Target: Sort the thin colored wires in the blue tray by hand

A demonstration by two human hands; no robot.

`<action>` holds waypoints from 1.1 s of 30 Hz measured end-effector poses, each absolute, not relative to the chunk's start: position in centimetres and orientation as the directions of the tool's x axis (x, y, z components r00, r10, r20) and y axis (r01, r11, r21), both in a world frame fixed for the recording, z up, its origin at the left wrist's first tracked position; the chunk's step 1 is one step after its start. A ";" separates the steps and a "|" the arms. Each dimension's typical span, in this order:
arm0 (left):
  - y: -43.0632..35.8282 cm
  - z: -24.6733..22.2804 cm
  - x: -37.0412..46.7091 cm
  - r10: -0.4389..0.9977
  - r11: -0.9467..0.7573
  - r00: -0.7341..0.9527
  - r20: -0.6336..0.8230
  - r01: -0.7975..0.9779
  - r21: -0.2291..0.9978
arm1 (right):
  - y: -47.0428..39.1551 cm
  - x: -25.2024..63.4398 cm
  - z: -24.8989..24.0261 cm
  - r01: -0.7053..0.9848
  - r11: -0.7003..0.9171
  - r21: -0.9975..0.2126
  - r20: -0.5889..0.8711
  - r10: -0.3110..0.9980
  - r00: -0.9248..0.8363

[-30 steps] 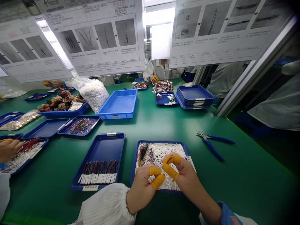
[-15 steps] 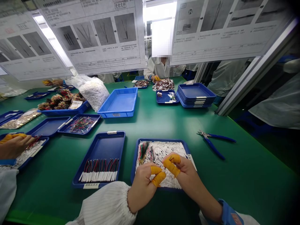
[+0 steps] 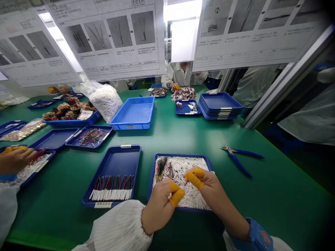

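Note:
My left hand (image 3: 160,204) and my right hand (image 3: 205,183) are close together over a blue tray (image 3: 150,184) filled with white tubes (image 3: 195,200). Yellow finger covers sit on the thumb and forefinger of both. My left fingers are pinched together, and what they hold is too small to make out. A short dark wire (image 3: 186,183) shows at the pinched fingertips of my right hand. A bundle of red, green and black wires (image 3: 160,168) lies in the tray's far left part. Left of it, another blue tray (image 3: 120,160) holds a row of white-sleeved wires (image 3: 111,194).
Blue-handled pliers (image 3: 237,160) lie open at the right. Farther back are a light blue bin (image 3: 132,126), a stack of trays (image 3: 220,106) and a bag of white pieces (image 3: 106,101). A co-worker's hand (image 3: 15,160) works at the left; another person sits opposite. Printed sheets (image 3: 112,59) hang above.
My hands have drawn slightly apart, the right fingertips shifting right and up with the dark wire. The co-worker's hand at the left has moved a little. The camera view has shifted slightly.

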State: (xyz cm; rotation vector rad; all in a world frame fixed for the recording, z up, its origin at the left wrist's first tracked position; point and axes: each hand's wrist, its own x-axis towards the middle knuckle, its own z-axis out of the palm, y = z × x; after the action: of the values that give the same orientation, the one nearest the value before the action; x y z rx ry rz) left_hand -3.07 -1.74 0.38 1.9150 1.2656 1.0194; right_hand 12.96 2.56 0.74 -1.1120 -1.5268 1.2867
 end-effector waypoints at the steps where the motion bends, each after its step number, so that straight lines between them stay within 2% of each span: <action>1: -1.7 0.5 -3.3 0.942 -0.331 0.208 0.263 0.450 0.829 | 2.8 13.1 0.8 0.121 0.059 -0.991 0.025 0.963 -0.268; 4: -1.2 0.9 -4.1 0.957 -0.288 0.078 0.281 0.410 0.866 | 3.3 13.1 0.6 0.202 0.020 -0.979 -0.036 0.962 -0.271; 6: -0.9 1.2 -4.7 0.956 -0.277 0.014 0.294 0.385 0.881 | 3.3 12.5 0.3 0.320 0.092 -0.943 -0.015 0.949 -0.315; 8: -0.6 1.5 -5.1 0.952 -0.277 -0.015 0.307 0.389 0.878 | 3.1 11.5 0.0 0.460 0.254 -0.850 0.062 0.917 -0.393; 10: -0.6 1.7 -5.4 0.947 -0.282 -0.018 0.320 0.427 0.859 | 2.9 10.3 -0.3 0.585 0.403 -0.704 0.113 0.877 -0.467; 12: -1.0 1.8 -5.5 0.940 -0.298 0.001 0.341 0.490 0.819 | 2.9 9.4 -0.5 0.657 0.482 -0.580 0.121 0.848 -0.516; 14: -1.7 1.7 -5.9 0.925 -0.328 0.030 0.379 0.570 0.753 | 2.9 9.0 -0.7 0.666 0.517 -0.537 0.136 0.833 -0.537; 18: -3.5 1.1 -8.0 0.893 -0.331 0.055 0.447 0.753 0.569 | 3.3 9.2 -1.5 0.577 0.505 -0.642 0.210 0.839 -0.502; 22: -5.5 0.3 -12.2 0.872 -0.154 -0.046 0.488 0.919 0.363 | 3.3 10.2 -1.9 0.459 0.415 -0.785 0.248 0.891 -0.381; 28: -7.4 -0.6 -16.6 0.849 0.047 -0.167 0.501 0.969 0.242 | 3.1 11.0 -2.0 0.371 0.281 -0.885 0.175 0.940 -0.294; 33: -8.0 -1.0 -16.9 0.859 0.059 -0.145 0.491 0.981 0.187 | 3.0 11.3 -2.6 0.241 0.180 -0.954 0.123 0.964 -0.235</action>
State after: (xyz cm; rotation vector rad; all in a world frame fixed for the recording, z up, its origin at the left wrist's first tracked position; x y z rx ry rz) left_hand -16.91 -8.03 -1.00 2.1943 2.4506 0.8296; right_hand 11.35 3.01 -2.59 -1.1672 -1.6370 1.1128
